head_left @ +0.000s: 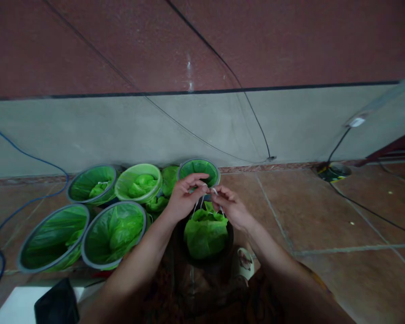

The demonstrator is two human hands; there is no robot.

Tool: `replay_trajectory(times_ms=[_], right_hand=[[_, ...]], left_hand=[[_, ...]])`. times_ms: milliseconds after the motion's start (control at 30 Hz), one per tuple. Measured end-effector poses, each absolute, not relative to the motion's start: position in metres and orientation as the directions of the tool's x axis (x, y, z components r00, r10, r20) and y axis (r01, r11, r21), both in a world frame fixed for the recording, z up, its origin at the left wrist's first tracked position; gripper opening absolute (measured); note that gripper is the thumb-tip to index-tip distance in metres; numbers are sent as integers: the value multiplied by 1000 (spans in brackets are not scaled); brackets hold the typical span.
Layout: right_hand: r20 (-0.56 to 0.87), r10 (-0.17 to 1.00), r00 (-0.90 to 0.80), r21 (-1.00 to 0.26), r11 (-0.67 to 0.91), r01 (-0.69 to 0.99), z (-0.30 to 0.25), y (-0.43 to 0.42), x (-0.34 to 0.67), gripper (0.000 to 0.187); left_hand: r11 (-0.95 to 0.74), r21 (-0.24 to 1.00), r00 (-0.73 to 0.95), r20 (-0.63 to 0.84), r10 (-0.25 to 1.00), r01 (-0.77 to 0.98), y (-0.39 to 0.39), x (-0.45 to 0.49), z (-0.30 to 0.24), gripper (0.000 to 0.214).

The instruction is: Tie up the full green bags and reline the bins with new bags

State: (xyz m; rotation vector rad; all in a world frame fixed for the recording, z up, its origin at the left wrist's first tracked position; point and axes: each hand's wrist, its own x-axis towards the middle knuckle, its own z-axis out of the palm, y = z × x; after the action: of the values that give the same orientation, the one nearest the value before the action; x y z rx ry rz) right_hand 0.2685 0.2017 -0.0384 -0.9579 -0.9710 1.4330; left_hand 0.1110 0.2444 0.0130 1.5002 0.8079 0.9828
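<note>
My left hand (189, 193): fingertips pinch white string (214, 191)
My right hand (232, 207): likewise pinching
Green bag (205, 238) below hands: seemingly part-gathered, inside dark bucket (231, 243)
Knot: none I can see

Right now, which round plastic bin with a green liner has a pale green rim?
The pale green bin, second from left along the grey wall; the other bins show grey or dark rims.

At left: blue hose or cable (30, 155). On two-tone wall (104, 128): black cable (207, 43). At right: brown floor tiles (324, 211).
</note>
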Motion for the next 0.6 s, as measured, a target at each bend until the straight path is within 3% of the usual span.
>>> replay_trajectory(times_ms=[200,267,367,467,600], right_hand=[[-113,941,-319,-943,-202,-263,-59,193,243,29],[-133,950,-283,-942,-209,-261,-58,195,243,29],[-172,970,-173,-895,-227,-384,-51,206,256,26],[-197,976,-91,-814,-215,-539,-45,218,277,24],[-214,976,44,-774,-142,-618,-44,229,296,25]], left_hand=[[64,993,443,-12,896,-103,258,125,-35,36],[91,993,382,-54,923,-79,264,127,-49,34],[155,985,322,-123,939,-77,269,129,-68,30],[187,982,452,-165,876,-4,263,130,-80,30],[49,987,624,-135,770,153,252,132,-85,22]])
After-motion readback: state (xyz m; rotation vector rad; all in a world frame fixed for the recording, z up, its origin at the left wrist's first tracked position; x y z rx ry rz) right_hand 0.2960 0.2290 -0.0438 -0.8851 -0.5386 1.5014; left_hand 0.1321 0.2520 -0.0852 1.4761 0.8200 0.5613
